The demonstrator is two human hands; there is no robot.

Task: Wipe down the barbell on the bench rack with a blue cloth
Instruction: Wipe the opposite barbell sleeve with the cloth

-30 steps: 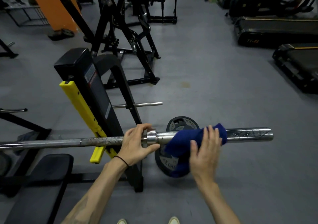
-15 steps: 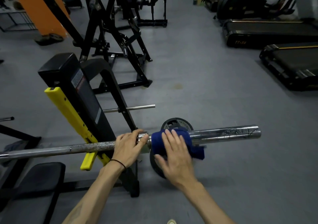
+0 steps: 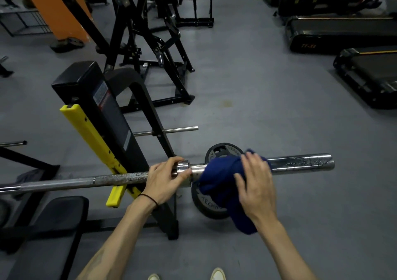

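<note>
In the head view, the barbell [image 3: 120,179] lies across the bench rack [image 3: 111,129], its right sleeve sticking out over the grey floor [image 3: 268,107] above a weight plate [image 3: 211,205] that sits below it. The left hand [image 3: 164,181] grips the bar at the collar, fingers curled round it, apparently to steady it. The right hand [image 3: 256,186] presses a blue cloth [image 3: 219,177] onto the sleeve just right of the collar, fingers laid fairly straight over the fabric, with a tail of cloth hanging down below the bar. The two hands sit near each other, apart by the collar. The wiping looks under way on the sleeve's inner part; the outer end of the sleeve shows smears and specks, and the long knurled shaft to the left looks dull and spotted, so most of the bar probably remains to be done.
</note>
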